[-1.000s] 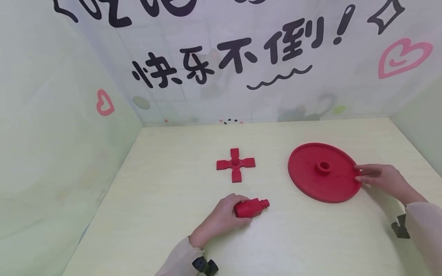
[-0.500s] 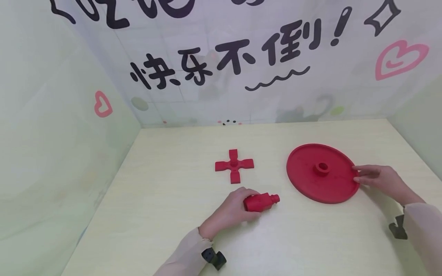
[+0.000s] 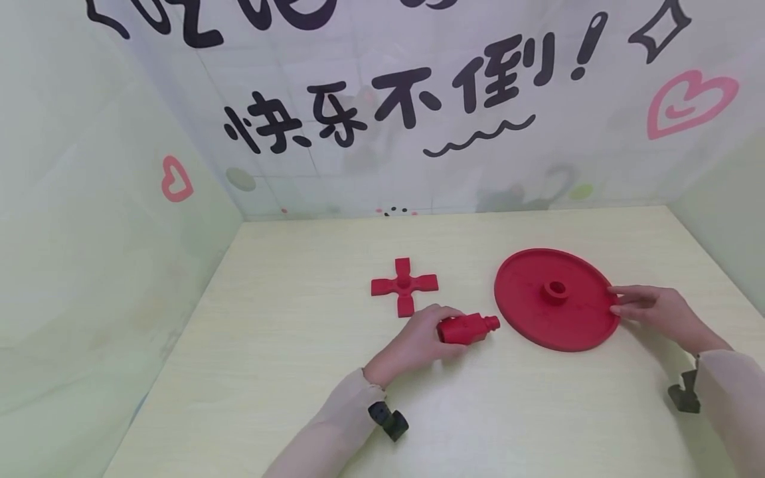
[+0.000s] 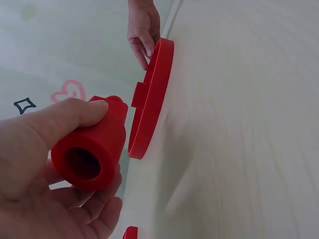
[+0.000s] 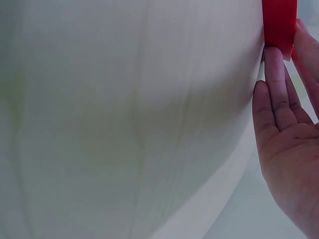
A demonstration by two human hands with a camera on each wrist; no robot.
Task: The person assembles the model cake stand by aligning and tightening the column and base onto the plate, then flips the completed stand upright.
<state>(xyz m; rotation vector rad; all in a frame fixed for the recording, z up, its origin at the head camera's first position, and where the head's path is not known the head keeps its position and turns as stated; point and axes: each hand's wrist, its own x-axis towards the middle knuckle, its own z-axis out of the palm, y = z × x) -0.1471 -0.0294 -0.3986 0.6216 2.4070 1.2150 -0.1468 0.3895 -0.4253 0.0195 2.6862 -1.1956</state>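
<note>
A red hollow cylindrical piece (image 3: 466, 329) with a narrow stepped tip is gripped between the thumb and fingers of my left hand (image 3: 425, 342). Its round open end (image 4: 82, 163) faces the left wrist camera, while the tip points right, toward a large red disc (image 3: 526, 299). That disc has a raised rim and a central socket (image 3: 556, 293). At its right edge, my right hand (image 3: 657, 312) holds the rim (image 5: 279, 25) between thumb and fingers. Behind the left hand lies a flat red cross-shaped piece (image 3: 404, 283) with a small central stub.
A pale wooden table (image 3: 287, 318) carries all the pieces. Printed cloth walls enclose it, with large black characters on the back wall (image 3: 370, 179) and a plain side wall (image 3: 89, 232) at the left. Dark wrist cameras (image 3: 388, 421) sit below the sleeves.
My left hand has moved right and away from me, bringing the hollow piece's tip close to the disc. The right hand, disc and cross piece stay in place; the head view shifts slightly.
</note>
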